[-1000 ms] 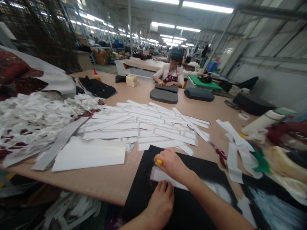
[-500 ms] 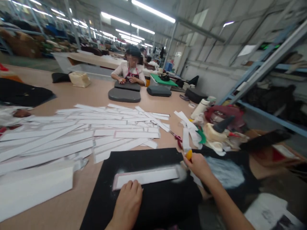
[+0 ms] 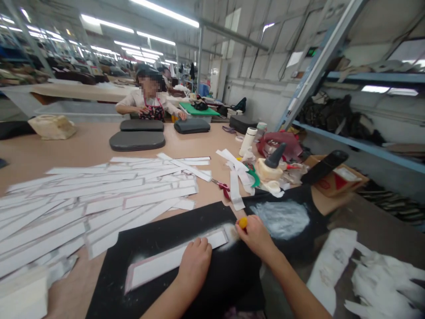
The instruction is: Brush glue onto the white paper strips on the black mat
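Observation:
A long white strip (image 3: 166,261) lies on a black mat (image 3: 159,235) at the near edge of the table. My left hand (image 3: 194,266) rests on the strip's right part, fingers together and pressing it flat. My right hand (image 3: 255,235) is closed around a tool with a yellow end (image 3: 243,222), held at the strip's right end, where a white smear shows on the mat.
Several white strips (image 3: 99,199) are spread over the tan table (image 3: 89,146). Red-handled scissors (image 3: 224,188), a white bottle (image 3: 247,141) and clutter sit to the right. Another person (image 3: 148,99) works at grey pads (image 3: 137,141) across the table. Shelving (image 3: 348,137) stands right.
The view has swung right. My right hand with the yellow-ended tool moved from the strip's left end to its right end. My left hand shifted right along the strip.

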Available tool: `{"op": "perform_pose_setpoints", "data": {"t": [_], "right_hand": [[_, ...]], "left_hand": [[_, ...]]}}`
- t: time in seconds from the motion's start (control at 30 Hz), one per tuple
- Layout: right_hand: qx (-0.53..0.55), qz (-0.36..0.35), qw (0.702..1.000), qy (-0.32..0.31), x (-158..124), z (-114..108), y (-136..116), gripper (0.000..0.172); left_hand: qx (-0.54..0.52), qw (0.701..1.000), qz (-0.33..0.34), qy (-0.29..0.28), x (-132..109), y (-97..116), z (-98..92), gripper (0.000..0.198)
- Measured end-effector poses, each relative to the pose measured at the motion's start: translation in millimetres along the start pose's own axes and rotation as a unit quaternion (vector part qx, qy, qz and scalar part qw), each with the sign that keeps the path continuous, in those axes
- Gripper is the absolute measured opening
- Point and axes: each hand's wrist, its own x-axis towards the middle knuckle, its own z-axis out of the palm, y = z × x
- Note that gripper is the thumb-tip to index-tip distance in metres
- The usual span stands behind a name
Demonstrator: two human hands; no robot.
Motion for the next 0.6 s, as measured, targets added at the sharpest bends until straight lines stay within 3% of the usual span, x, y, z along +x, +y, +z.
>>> {"op": "perform_pose_setpoints", "data": {"t": [0.23,0.43,0.6], "right_hand": [[0.135,0.093,0.980,0.111,-3.0,-7.3,4.1,0.021],[0.144,0.116,0.971,0.149,-14.7,-2.4,3.2,0.022],[0.167,0.118,0.967,0.151,-19.4,3.6,5.0,0.019]], "left_hand": [[-0.031,0.999,-0.020,-0.017,16.6,6.0,-21.9,0.022],[-0.049,0.999,-0.006,0.005,54.3,29.2,-14.2,0.021],[-0.043,0.999,-0.027,0.004,63.9,41.3,-7.7,0.026]]}}
